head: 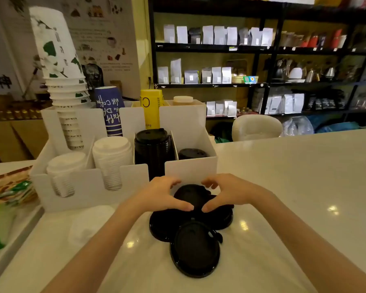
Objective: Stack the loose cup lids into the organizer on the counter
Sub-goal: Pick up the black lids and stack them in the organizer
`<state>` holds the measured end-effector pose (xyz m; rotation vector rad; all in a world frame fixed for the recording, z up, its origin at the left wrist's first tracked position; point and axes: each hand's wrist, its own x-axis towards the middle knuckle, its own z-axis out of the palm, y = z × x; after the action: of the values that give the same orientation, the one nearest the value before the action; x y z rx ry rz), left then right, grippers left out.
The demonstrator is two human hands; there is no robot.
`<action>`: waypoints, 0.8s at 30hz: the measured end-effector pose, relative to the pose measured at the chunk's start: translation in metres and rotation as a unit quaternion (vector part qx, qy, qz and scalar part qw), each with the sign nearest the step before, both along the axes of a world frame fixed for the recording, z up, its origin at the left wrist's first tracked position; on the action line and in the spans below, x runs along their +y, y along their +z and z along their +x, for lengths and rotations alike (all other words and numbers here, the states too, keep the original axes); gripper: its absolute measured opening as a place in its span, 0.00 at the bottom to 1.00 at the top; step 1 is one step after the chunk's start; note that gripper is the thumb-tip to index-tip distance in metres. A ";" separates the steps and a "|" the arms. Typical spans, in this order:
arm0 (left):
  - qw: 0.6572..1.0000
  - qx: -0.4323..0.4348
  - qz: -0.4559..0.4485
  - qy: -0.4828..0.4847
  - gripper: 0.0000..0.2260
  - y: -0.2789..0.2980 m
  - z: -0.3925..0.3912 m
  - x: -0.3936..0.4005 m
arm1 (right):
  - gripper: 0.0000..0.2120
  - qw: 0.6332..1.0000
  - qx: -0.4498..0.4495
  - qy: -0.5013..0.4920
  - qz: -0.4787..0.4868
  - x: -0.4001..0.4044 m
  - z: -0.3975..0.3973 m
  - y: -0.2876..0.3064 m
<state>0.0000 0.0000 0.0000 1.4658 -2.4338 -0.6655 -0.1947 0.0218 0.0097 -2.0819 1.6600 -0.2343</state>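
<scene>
Lids first: a loose pile of black cup lids (pixel 193 248) lies on the white counter (pixel 294 187), directly in front of me and just short of the organizer (pixel 190 169). I judge them thin moulded plastic: light, springy, slick on the rim, and prone to nesting or skating sideways. The sensible hold is at opposite edges of the rim, not on the domed top.

My left hand (pixel 161 194) and right hand (pixel 230 192) curve around the farthest lid (pixel 190 196) of the pile, thumbs on its near edge and fingers bent over its far side. The grip looks half-closed; I cannot tell whether the fingertips press the rim or only hover over it.

Beyond the hands, the organizer's front wall stands close, so a lifted lid must clear it. The right-hand bay holds a short black stack (pixel 191 153), with room above. The next bay holds a tall black stack (pixel 152 149), nearly full. Further left sit white lids (pixel 112 153). Behind them stand paper cups (pixel 60 66), a blue cup (pixel 109 112) and a yellow sleeve (pixel 151 107).

Stocked shelving (pixel 262 60) fills the background.
</scene>
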 end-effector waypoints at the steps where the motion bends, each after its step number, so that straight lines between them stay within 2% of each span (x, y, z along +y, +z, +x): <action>1: 1.000 -0.009 0.002 -0.006 0.37 0.000 -0.002 0.000 | 0.36 1.000 0.001 0.001 0.004 -0.001 0.001 -0.001; 5: 1.000 0.000 -0.017 -0.021 0.29 -0.006 -0.005 -0.001 | 0.32 1.000 -0.010 0.004 -0.005 -0.004 0.003 -0.005; 11: 0.996 0.067 -0.058 -0.022 0.25 0.013 -0.004 0.005 | 0.29 0.997 -0.065 0.014 -0.034 -0.002 -0.001 0.014; 16: 0.983 0.133 -0.124 0.015 0.29 0.046 0.010 0.010 | 0.30 0.990 -0.106 0.033 -0.086 0.002 0.001 0.054; 19: 0.971 0.163 -0.173 0.030 0.28 0.063 0.017 0.010 | 0.28 0.982 -0.130 0.045 -0.126 0.002 0.007 0.076; 24: 0.942 0.237 -0.232 0.054 0.27 0.086 0.028 -0.002 | 0.29 0.957 -0.192 0.025 -0.215 -0.013 0.022 0.090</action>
<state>0.0275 -0.0017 0.0858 1.0868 -1.9463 -0.3333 -0.1723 0.0091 0.1001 -2.1903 1.4034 -0.9947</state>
